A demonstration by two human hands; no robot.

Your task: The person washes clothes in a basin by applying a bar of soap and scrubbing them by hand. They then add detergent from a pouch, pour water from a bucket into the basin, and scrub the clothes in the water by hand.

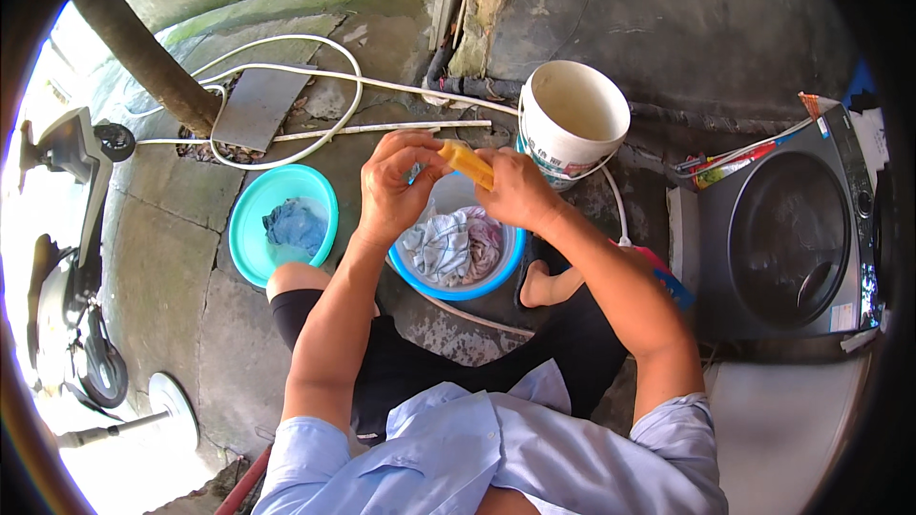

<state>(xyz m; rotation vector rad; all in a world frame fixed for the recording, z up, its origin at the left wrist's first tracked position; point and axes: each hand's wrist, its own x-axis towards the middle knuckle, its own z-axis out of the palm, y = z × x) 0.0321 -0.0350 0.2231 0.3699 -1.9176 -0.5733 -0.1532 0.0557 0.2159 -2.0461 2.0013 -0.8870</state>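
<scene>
Both hands are raised over a blue-rimmed basin (458,293) in front of me. My right hand (517,188) grips a yellow bar (469,164) that looks like laundry soap. The fingertips of my left hand (396,182) are bent around the bar's left end. A small bluish bit shows between the left fingers, too small to identify. Inside the basin lie a white checked cloth (442,247) and a pinkish patterned cloth (485,247), bunched side by side. The far part of the basin is partly hidden behind my hands.
To the left stands a turquoise basin (247,229) holding blue cloth (295,225) in water. A white bucket (572,157) is beyond my right hand. A white hose (358,86) loops over the paving. At right is a dark front-loading washing machine (791,236); a scooter (86,229) is far left.
</scene>
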